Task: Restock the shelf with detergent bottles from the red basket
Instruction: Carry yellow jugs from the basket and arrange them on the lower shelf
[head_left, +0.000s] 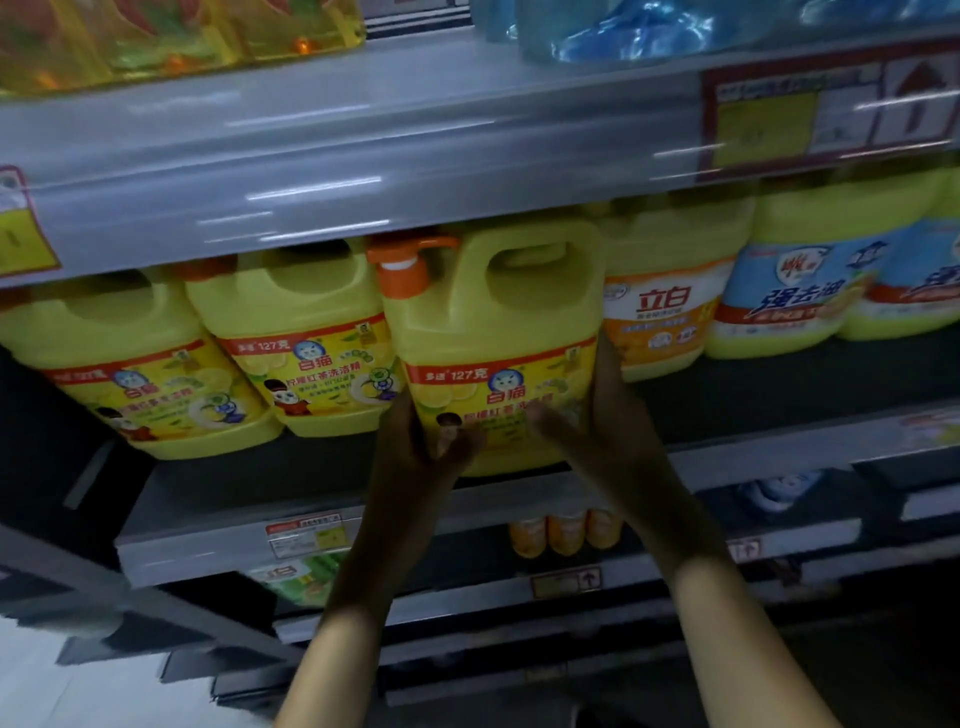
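Both hands are clamped on one yellow detergent bottle (498, 322) at the front edge of the shelf (779, 387). The left hand (415, 447) grips its lower left corner with the thumb lying across the front label. The right hand (597, 415) holds the lower right side, fingers running up the bottle's flank and thumb on the label. The bottle has an orange pump cap at its top left and a moulded handle opening beside the cap. Its top sits just under the grey rail of the upper shelf (363, 156). Its base is at the front edge of the shelf, but whether it rests there or is held just clear cannot be told.

Two matching bottles (291, 353) stand to its left, further back from the front edge, side by side and touching. Just to its right, partly behind the right hand's fingers, stands an orange-labelled bottle (665, 301). Beyond that, towards the right end of the shelf, are blue-labelled bottles (789, 291).

The upper shelf carries a blurred price tag (831, 114) on the right part of its rail. Clear yellow oil bottles (156, 36) stand on it at the left. Below the hands, on a lower shelf, small orange bottles (566, 530) show near its front edge.
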